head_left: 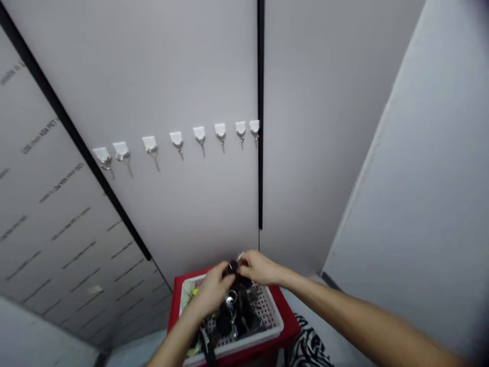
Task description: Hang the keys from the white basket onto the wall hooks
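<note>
Over a white plastic basket point(273, 311), both of my hands are close together. My left hand point(214, 288) is closed, fingers pinching a small black object with a round end point(233, 265) whose kind I cannot make out. Just right of it, my right hand point(257, 267) is closed too, its fingertips at the same dark object and a small pale piece point(240, 256). Below the hands, a metal ring with a shiny chain point(231, 300) hangs or lies over dark items in the basket. A black strap point(207, 346) trails over the near rim.
The basket rests on a red stool or table point(284, 318) against pale cabinet doors point(198, 209). A row of several white adhesive hooks point(199, 133) runs across the door. Black vertical handle strips point(261, 112) flank it. Black-and-white patterned fabric point(310, 344) lies at lower right.
</note>
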A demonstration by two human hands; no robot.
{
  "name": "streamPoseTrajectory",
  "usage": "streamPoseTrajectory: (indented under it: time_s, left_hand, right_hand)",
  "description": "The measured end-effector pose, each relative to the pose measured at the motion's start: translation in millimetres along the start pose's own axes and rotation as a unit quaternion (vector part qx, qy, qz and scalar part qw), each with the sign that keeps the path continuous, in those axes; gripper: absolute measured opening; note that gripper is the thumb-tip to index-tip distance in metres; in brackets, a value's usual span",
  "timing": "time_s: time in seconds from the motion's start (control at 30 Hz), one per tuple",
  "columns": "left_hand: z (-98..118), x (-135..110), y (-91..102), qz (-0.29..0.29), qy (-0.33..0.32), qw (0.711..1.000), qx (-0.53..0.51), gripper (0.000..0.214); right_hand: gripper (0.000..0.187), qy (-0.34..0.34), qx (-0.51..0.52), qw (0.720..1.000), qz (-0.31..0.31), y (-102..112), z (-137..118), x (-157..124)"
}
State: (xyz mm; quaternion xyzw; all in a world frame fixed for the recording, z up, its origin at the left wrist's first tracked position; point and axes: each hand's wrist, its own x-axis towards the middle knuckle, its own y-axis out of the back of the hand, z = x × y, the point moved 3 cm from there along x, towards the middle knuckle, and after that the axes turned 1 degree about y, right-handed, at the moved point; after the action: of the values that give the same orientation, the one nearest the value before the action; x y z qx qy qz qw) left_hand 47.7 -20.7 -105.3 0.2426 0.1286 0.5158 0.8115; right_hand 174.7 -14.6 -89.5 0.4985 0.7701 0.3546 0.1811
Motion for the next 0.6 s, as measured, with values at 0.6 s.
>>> streamPoseTrajectory:
  time_s: [0.6]
  left_hand:
    - [96, 13, 106.2, -0.028, -0.015, 0.961, -0.274, 0.057]
  right_hand:
    - [0.053, 0.039, 0.49, 0.87, 0.026, 42, -119, 64]
